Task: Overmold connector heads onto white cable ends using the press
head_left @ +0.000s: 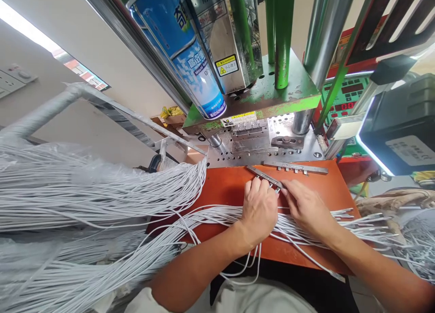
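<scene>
A narrow metal mould bar [260, 171] with small metal connector pieces along its near side lies slanted over the orange work surface [217, 190]. My left hand [260, 209] is closed, its fingers curled on the bar's near edge by the connectors. At the bar's right end my right hand [309, 209] pinches with thumb and forefinger. A second metal bar [295, 168], also with small connectors, rests just behind. White cables [217, 213] run under both hands, their plug ends [377, 220] lying to the right.
Behind the surface stands a press with a metal bed [220, 159] and a green upper plate [288, 95]. A blue spray can [183, 55] is on the plate. Thick bundles of white cable [102, 190] hang at the left. A lit lamp [401, 127] juts in at the right.
</scene>
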The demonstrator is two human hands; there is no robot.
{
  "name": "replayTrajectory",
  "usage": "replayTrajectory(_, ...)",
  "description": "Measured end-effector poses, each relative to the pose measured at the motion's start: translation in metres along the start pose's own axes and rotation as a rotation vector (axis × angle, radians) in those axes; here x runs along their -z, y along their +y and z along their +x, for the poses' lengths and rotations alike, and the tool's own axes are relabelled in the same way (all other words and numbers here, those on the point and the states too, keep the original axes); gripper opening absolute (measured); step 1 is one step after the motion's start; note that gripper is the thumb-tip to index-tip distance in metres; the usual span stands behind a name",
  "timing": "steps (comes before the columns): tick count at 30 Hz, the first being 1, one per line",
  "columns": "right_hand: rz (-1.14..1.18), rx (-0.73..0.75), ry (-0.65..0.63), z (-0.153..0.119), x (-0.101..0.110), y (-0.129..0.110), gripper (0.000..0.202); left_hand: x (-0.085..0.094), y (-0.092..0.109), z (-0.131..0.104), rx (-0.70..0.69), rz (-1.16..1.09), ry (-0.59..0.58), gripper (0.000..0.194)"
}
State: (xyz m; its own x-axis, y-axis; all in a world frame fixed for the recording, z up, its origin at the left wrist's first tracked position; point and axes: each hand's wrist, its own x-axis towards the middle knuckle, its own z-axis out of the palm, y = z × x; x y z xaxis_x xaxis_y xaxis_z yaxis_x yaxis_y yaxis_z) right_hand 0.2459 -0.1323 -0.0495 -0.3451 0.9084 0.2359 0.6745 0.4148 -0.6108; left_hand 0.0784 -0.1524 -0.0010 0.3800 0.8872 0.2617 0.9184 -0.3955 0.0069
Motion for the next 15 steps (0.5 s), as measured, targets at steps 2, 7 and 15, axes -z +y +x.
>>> replayTrajectory(2,-0.001,-0.001,-0.025,0.001,0.001,0.001,0.033,-0.001,0.001,0.003,0.023,-0.024,-0.008,0.018)
replayTrajectory(7,0.077,-0.035,0.0,0.001,0.001,0.002,0.032,0.009,-0.007,-0.002,-0.007,-0.066,-0.014,0.019)
replayTrajectory(15,0.183,-0.035,0.123,0.034,0.027,0.025,0.032,0.013,-0.032,-0.047,-0.264,-0.163,0.057,0.04)
